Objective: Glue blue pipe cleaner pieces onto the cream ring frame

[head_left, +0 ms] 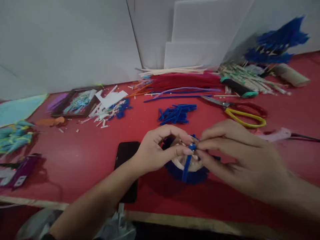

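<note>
Low over the red table (150,206), my left hand (158,150) and my right hand (246,156) meet fingertip to fingertip. Both pinch a short blue pipe cleaner (186,168), whose lower end hangs down toward me. Its top is bunched or bent between the fingertips; exactly how is hidden. Directly beneath lies a round piece with a blue fuzzy rim (197,178) and a pale, cream-coloured inside. My fingers cover much of its far side. Beyond my hands is a pile of cut blue pipe cleaner pieces (177,114).
A black phone (127,155) lies by my left wrist. Farther right are yellow-and-red-handled cutters (240,113) and a black-and-teal handle (238,87). Red pipe cleaners (185,81) line the back. At left are a framed tray (58,110) and a purple device (26,171).
</note>
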`<action>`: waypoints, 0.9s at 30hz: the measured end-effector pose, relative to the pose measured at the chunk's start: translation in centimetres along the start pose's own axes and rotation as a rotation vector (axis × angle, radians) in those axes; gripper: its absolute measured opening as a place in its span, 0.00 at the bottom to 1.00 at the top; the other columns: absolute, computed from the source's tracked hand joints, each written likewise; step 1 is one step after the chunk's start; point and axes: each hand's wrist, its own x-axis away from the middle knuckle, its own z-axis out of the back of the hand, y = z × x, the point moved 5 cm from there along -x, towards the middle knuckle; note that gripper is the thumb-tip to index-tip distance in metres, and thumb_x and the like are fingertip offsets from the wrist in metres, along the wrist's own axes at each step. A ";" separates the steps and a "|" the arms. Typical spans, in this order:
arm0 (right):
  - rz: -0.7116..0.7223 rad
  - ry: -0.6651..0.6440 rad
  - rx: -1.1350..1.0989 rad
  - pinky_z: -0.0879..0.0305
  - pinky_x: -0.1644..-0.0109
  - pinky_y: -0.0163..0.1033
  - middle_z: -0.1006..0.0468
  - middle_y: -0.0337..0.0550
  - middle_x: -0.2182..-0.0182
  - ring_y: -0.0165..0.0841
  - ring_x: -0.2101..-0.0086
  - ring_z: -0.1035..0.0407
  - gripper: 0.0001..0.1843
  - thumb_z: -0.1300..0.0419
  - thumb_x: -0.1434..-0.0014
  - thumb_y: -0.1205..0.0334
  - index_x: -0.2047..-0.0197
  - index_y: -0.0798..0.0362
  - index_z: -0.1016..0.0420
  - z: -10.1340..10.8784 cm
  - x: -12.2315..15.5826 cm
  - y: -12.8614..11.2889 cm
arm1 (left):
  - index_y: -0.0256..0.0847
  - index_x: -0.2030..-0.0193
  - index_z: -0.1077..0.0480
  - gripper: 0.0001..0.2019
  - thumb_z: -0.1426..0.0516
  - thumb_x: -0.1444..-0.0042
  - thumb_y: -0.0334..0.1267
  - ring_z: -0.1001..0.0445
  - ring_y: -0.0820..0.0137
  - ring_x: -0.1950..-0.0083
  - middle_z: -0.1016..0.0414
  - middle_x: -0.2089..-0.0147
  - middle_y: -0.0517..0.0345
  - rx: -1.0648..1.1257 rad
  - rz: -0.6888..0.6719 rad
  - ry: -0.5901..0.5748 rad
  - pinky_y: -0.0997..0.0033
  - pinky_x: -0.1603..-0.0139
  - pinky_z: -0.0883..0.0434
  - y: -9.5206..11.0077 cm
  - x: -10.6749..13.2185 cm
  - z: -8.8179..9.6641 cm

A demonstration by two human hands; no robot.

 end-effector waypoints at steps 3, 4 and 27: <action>0.002 0.013 0.001 0.26 0.62 0.37 0.21 0.41 0.65 0.31 0.65 0.24 0.04 0.39 0.32 0.66 0.59 0.48 0.26 -0.3 -0.1 -0.1 | 0.39 0.62 0.20 0.07 0.28 0.45 0.32 0.21 0.76 0.64 0.17 0.64 0.58 0.011 0.015 -0.010 0.81 0.59 0.25 -0.2 -0.1 0.0; -0.003 0.017 -0.001 0.26 0.62 0.37 0.21 0.41 0.65 0.31 0.65 0.24 0.04 0.39 0.32 0.66 0.59 0.48 0.26 -0.3 -0.1 -0.1 | 0.39 0.62 0.21 0.08 0.28 0.46 0.32 0.21 0.76 0.64 0.17 0.64 0.58 0.016 0.022 -0.012 0.80 0.60 0.25 -0.2 -0.1 0.0; -0.125 -0.010 -0.121 0.28 0.68 0.35 0.21 0.39 0.67 0.30 0.69 0.25 0.05 0.39 0.32 0.65 0.61 0.47 0.23 -0.4 -0.2 0.3 | 0.41 0.59 0.20 0.11 0.28 0.47 0.29 0.19 0.76 0.62 0.18 0.66 0.60 0.013 -0.058 0.001 0.81 0.58 0.22 0.1 -0.1 -0.1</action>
